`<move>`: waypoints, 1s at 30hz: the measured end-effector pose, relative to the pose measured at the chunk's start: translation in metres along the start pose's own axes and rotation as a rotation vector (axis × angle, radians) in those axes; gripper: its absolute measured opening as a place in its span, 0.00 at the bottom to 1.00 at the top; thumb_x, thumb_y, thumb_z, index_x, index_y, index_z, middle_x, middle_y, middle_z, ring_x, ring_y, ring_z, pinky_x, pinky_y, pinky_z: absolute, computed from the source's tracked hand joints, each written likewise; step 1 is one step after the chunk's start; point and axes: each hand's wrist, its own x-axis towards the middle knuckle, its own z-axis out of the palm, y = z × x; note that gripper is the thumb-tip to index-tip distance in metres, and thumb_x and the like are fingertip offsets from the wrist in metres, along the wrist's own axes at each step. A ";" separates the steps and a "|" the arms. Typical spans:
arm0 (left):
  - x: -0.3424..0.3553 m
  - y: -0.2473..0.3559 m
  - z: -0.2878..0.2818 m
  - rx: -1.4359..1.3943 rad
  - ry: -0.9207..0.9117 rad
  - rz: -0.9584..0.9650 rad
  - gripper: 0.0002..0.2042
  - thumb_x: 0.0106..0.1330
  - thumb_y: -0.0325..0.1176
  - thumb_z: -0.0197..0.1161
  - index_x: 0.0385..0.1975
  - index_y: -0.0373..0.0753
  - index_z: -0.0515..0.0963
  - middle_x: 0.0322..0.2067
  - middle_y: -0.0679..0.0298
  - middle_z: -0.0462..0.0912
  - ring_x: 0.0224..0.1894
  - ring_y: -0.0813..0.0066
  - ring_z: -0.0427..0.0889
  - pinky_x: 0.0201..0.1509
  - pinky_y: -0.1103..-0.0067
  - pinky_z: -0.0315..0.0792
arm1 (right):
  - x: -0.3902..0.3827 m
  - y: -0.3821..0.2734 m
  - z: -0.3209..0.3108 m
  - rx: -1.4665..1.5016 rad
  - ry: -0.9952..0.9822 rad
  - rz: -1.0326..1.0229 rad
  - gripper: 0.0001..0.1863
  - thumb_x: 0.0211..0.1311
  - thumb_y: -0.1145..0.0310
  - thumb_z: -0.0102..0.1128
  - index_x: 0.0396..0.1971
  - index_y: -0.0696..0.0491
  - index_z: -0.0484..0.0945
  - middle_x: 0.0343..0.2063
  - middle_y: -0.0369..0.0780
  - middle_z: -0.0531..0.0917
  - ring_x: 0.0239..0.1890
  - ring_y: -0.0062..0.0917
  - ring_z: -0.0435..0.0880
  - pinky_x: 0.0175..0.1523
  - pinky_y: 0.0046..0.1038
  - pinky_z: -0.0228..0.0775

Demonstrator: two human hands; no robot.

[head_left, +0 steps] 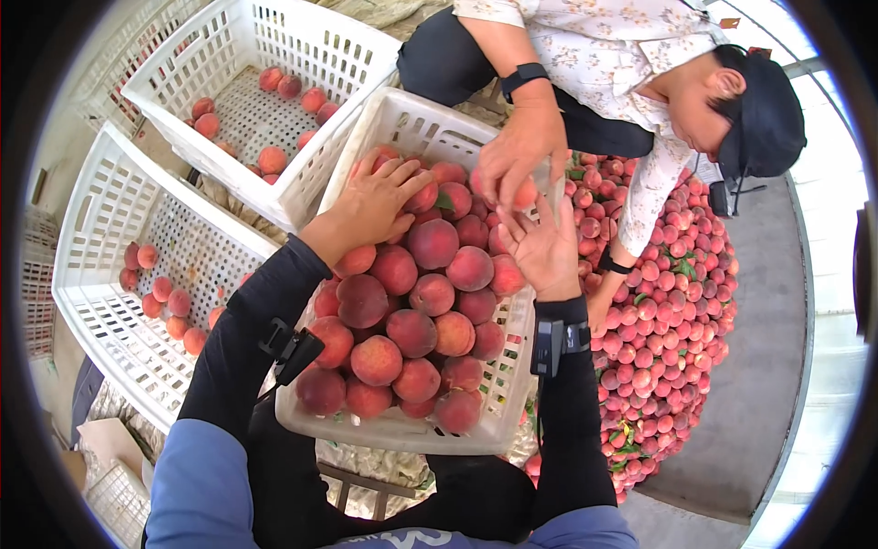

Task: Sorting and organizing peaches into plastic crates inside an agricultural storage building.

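Observation:
Between my arms stands a white plastic crate [430, 437], heaped with red peaches [433, 244]. My left hand [370, 203] lies palm down over peaches at the crate's far left side, fingers spread. At the right rim my right hand [546, 249] is turned palm up, its fingers stretched out and holding nothing. Just beyond my right fingertips, a co-worker's hand [526, 146] reaches over the crate with a peach [525, 194] under its fingers. A green leaf [445, 200] sits among the peaches.
Two more white crates, one at the far left [306, 41] and one at the left [110, 302], hold several peaches each. A large pile of peaches [654, 366] spreads on the right. The co-worker [604, 73] leans in from the far side, other hand [599, 302] at the pile.

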 end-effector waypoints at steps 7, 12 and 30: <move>0.001 -0.001 0.003 0.011 0.006 0.003 0.37 0.52 0.39 0.69 0.66 0.44 0.66 0.64 0.56 0.69 0.67 0.58 0.66 0.74 0.56 0.48 | 0.048 0.008 0.000 -0.941 0.114 -0.116 0.26 0.74 0.48 0.46 0.64 0.46 0.65 0.55 0.34 0.76 0.55 0.26 0.77 0.54 0.32 0.72; 0.001 0.000 0.005 0.046 -0.015 -0.016 0.37 0.52 0.40 0.69 0.66 0.45 0.65 0.64 0.57 0.69 0.67 0.59 0.66 0.74 0.56 0.48 | 0.064 0.000 0.018 -0.806 -0.006 0.133 0.26 0.74 0.47 0.44 0.63 0.48 0.67 0.59 0.37 0.74 0.60 0.24 0.74 0.59 0.37 0.69; 0.011 0.038 0.021 0.114 -0.039 0.021 0.43 0.54 0.60 0.65 0.69 0.47 0.62 0.64 0.55 0.67 0.68 0.46 0.60 0.69 0.45 0.52 | 0.060 0.017 0.014 -1.067 -0.092 -0.190 0.21 0.73 0.66 0.46 0.61 0.58 0.70 0.57 0.43 0.77 0.58 0.28 0.76 0.63 0.29 0.66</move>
